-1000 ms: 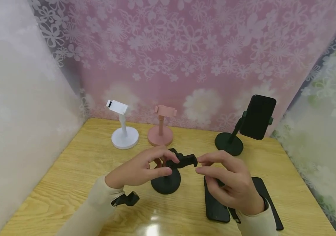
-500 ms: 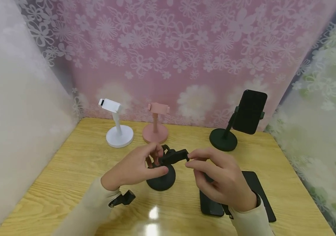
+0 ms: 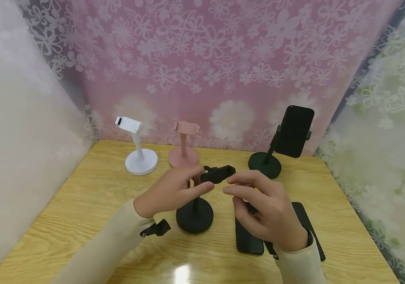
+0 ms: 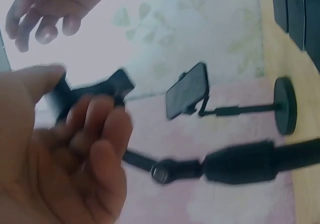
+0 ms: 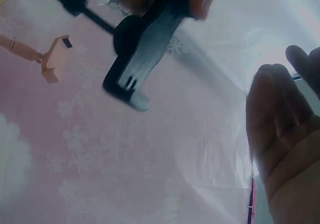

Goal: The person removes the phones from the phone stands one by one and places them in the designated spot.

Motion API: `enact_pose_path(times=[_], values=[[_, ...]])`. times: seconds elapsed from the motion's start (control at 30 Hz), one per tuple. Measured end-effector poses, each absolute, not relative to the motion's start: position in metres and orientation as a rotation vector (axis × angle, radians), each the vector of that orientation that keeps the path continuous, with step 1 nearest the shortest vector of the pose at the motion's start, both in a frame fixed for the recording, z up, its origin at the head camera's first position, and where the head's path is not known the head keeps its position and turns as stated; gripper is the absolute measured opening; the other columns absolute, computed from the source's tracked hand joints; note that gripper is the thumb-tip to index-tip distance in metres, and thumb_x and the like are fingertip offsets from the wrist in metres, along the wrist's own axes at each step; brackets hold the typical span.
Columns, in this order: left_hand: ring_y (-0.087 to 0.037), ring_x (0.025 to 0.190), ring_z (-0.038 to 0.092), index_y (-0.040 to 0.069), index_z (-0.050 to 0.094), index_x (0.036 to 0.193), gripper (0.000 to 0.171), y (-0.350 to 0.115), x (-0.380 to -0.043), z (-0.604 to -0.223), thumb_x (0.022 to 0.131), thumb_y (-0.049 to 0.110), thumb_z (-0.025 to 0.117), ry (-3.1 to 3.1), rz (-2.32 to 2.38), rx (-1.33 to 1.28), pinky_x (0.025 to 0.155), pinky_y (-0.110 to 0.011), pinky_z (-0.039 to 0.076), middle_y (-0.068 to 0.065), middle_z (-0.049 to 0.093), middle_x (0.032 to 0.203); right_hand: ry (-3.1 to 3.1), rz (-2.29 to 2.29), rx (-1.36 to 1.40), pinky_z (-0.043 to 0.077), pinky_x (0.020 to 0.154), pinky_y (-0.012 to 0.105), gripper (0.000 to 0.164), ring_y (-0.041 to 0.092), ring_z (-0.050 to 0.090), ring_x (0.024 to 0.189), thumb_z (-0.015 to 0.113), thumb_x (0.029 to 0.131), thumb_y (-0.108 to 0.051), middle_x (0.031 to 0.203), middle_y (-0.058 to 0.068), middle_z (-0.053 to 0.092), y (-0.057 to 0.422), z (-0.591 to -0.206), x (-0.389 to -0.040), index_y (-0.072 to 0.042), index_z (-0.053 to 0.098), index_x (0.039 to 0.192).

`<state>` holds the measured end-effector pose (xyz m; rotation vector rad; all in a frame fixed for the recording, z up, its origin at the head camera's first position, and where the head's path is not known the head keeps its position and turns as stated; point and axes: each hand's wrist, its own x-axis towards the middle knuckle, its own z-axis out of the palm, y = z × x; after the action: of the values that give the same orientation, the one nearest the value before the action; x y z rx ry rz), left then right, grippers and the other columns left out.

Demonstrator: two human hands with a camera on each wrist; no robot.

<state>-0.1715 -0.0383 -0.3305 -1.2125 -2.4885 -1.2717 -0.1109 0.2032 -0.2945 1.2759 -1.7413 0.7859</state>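
A black phone stand point(image 3: 194, 217) stands on the wooden table, with its clamp head point(image 3: 218, 174) tilted up. My left hand point(image 3: 174, 191) grips the left end of this clamp; the left wrist view has the fingers point(image 4: 107, 134) curled and the thumb against it. In the right wrist view the clamp point(image 5: 145, 58) hangs with its free hooked end out, and no phone sits in it. Just right of that end, my right hand point(image 3: 270, 209) is held with loosely bent fingers, holding nothing and apart from the clamp.
Behind are a white phone stand point(image 3: 141, 161), a pink phone stand point(image 3: 183, 156) and a dark green phone stand point(image 3: 264, 165) bearing a black phone point(image 3: 294, 131). Black phones point(image 3: 248, 238) lie flat under my right hand. Flowered cloth point(image 3: 224, 59) hangs behind the table point(image 3: 92, 221).
My left hand has shifted its hold on the clamp, and the clamp has risen and tilted upward. A small gap now lies between my right fingertips and its end. The head view has shifted.
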Motion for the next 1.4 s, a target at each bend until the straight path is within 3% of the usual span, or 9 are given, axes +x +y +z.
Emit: enact_pose_path(times=[0.17,0.3,0.47,0.67,0.8,0.93,1.1,1.27,1.4], values=[[-0.021,0.068,0.059,0.014,0.053,0.088,0.033,-0.014,-0.189,-0.328,0.109,0.040,0.053,-2.471,-1.477,-1.117,0.064,-0.034,0.049,0.000,0.056,0.078,-1.763,0.813,1.229,0.046,0.055,0.017,0.027,0.008,0.053,0.061,0.053,0.105,-0.016,0.105,0.019,0.066,0.210,-0.294,-0.110,0.001,0.073,0.104],[-0.032,0.072,0.063,0.011,0.052,0.088,0.040,-0.001,-0.202,-0.327,0.109,0.045,0.049,-2.438,-1.576,-0.999,0.065,-0.037,0.051,-0.006,0.055,0.078,-1.764,0.819,1.197,0.049,0.058,0.019,0.028,0.010,0.057,0.064,0.053,0.106,-0.018,0.105,0.019,0.066,0.213,-0.292,-0.109,0.001,0.073,0.104],[-0.034,0.078,0.066,0.010,0.056,0.094,0.037,0.012,-0.212,-0.327,0.110,0.043,0.048,-2.428,-1.616,-0.904,0.069,-0.039,0.053,-0.006,0.060,0.085,-1.768,0.823,1.168,0.050,0.057,0.018,0.028,0.009,0.057,0.065,0.053,0.106,-0.019,0.105,0.018,0.067,0.217,-0.290,-0.108,0.000,0.074,0.105],[-0.031,0.083,0.066,0.010,0.058,0.102,0.034,0.024,-0.230,-0.328,0.112,0.039,0.045,-2.424,-1.597,-0.927,0.073,-0.038,0.053,-0.004,0.064,0.097,-1.801,0.810,1.128,0.051,0.059,0.020,0.028,0.008,0.057,0.065,0.052,0.106,-0.019,0.108,0.016,0.067,0.222,-0.287,-0.108,-0.002,0.074,0.106],[-0.033,0.086,0.065,0.008,0.057,0.102,0.033,0.030,-0.245,-0.335,0.112,0.036,0.045,-2.423,-1.505,-1.002,0.073,-0.036,0.051,-0.008,0.064,0.096,-1.804,0.815,1.100,0.052,0.060,0.021,0.028,0.009,0.057,0.065,0.051,0.106,-0.020,0.108,0.016,0.067,0.227,-0.286,-0.106,-0.003,0.074,0.106],[-0.030,0.087,0.066,0.003,0.054,0.103,0.032,0.033,-0.260,-0.346,0.112,0.032,0.045,-2.414,-1.446,-1.072,0.076,-0.039,0.051,-0.016,0.063,0.098,-1.794,0.834,1.105,0.044,0.055,0.016,0.029,0.005,0.049,0.057,0.049,0.107,-0.017,0.108,0.017,0.067,0.230,-0.283,-0.105,-0.002,0.074,0.107],[-0.019,0.087,0.065,0.007,0.054,0.115,0.029,0.034,-0.279,-0.369,0.113,0.033,0.042,-2.446,-1.511,-0.931,0.076,-0.040,0.055,-0.013,0.064,0.107,-1.797,0.845,1.116,0.035,0.051,0.012,0.029,0.002,0.036,0.052,0.046,0.109,-0.013,0.109,0.018,0.067,0.232,-0.282,-0.102,-0.002,0.073,0.108],[-0.032,0.086,0.066,0.010,0.059,0.132,0.040,0.040,-0.294,-0.382,0.110,0.042,0.048,-2.326,-1.778,-0.705,0.073,-0.042,0.058,-0.014,0.066,0.109,-1.809,0.858,1.098,0.036,0.052,0.012,0.029,0.002,0.039,0.053,0.047,0.109,-0.015,0.110,0.016,0.067,0.234,-0.281,-0.101,-0.002,0.073,0.109],[-0.042,0.085,0.065,0.012,0.062,0.133,0.043,0.047,-0.297,-0.386,0.106,0.045,0.056,-2.245,-1.891,-0.632,0.073,-0.055,0.058,-0.015,0.064,0.103,-1.844,0.855,1.112,0.038,0.051,0.012,0.028,0.002,0.042,0.054,0.048,0.108,-0.016,0.110,0.013,0.067,0.233,-0.282,-0.101,-0.004,0.073,0.111]])
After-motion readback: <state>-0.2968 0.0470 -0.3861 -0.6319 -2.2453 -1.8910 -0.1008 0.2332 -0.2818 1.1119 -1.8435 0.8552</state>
